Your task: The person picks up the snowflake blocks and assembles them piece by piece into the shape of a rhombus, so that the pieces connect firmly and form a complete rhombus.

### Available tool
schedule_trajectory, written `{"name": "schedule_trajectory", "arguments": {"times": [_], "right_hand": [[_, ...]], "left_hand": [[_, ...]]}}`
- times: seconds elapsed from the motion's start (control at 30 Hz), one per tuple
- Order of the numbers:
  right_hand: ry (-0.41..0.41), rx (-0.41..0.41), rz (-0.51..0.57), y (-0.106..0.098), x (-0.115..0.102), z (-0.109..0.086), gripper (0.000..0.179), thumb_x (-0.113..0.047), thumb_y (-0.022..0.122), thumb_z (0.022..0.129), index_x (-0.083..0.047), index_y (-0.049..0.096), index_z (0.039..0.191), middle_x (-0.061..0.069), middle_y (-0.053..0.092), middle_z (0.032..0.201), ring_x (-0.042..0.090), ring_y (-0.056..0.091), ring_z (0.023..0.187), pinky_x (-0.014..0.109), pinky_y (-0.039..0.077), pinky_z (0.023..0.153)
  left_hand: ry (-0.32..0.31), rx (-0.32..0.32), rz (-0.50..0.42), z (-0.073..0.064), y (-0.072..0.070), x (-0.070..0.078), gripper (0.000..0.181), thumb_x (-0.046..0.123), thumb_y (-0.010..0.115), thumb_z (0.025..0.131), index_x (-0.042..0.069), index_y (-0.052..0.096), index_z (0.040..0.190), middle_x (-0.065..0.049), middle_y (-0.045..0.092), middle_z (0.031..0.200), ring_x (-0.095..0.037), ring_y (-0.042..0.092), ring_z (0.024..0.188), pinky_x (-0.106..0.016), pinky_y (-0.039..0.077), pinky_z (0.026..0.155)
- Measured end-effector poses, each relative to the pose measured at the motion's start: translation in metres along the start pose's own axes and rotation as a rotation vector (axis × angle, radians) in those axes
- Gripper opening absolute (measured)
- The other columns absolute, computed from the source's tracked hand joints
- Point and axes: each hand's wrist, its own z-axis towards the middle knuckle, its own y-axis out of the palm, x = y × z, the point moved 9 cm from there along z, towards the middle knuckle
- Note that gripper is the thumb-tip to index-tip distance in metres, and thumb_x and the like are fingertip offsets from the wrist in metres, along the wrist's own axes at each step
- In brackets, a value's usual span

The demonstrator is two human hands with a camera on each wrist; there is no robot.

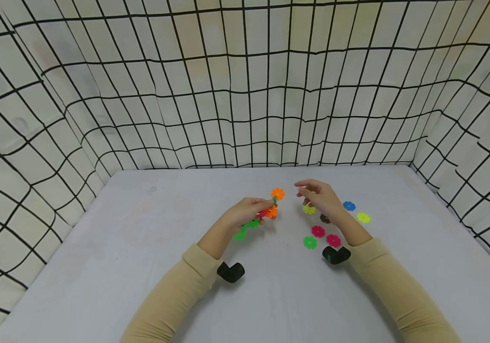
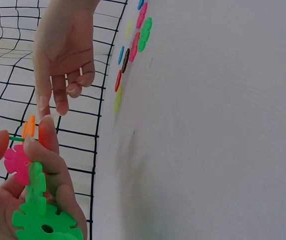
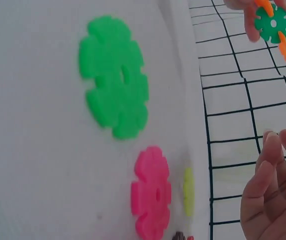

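Note:
My left hand (image 1: 245, 211) pinches a chain of interlocked flower-shaped plastic discs above the table. In the left wrist view the chain shows light green discs (image 2: 45, 220) at the near end, then a pink disc (image 2: 17, 162). A dark green disc (image 3: 267, 30) joins two orange discs (image 1: 277, 193) at its far end. My right hand (image 1: 321, 196) hovers to the right of the chain, fingers loosely bent and holding nothing. Loose discs lie beneath and around it: yellow (image 1: 309, 209), brown (image 1: 324, 218), blue (image 1: 349, 206) and pink (image 1: 318, 231).
More loose discs lie on the white table (image 1: 99, 267): a light green one (image 1: 310, 242), a second pink one (image 1: 333, 240) and a yellow one (image 1: 363, 217). Black grid netting (image 1: 266, 105) over white walls encloses the back and sides. Black wrist mounts (image 1: 230, 272) stick out from both sleeves.

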Motion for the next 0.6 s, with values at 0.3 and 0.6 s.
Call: {"name": "schedule_trajectory", "arguments": {"times": [0.3,0.6], "right_hand": [[0.062,-0.118,-0.268,-0.009,0.019,0.005,0.032,-0.019,0.062,0.104,-0.001,0.067,0.129,0.019,0.064,0.116,0.029,0.059,0.095,0.034,0.051,0.077],[0.113,-0.185,-0.355,-0.013,0.032,0.005,0.026,-0.018,0.065,0.101,-0.002,0.070,0.120,0.015,0.063,0.109,0.027,0.061,0.090,0.035,0.049,0.075]], "left_hand": [[0.015,-0.011,0.029,-0.002,-0.002,0.000,0.043,0.028,0.055,0.107,-0.003,0.061,0.137,-0.006,0.061,0.107,-0.012,0.057,0.069,-0.020,0.043,0.068],[0.007,-0.005,0.030,-0.003,-0.002,0.001,0.042,0.028,0.056,0.107,-0.001,0.062,0.136,-0.004,0.059,0.106,-0.011,0.057,0.068,-0.020,0.043,0.068]]}}
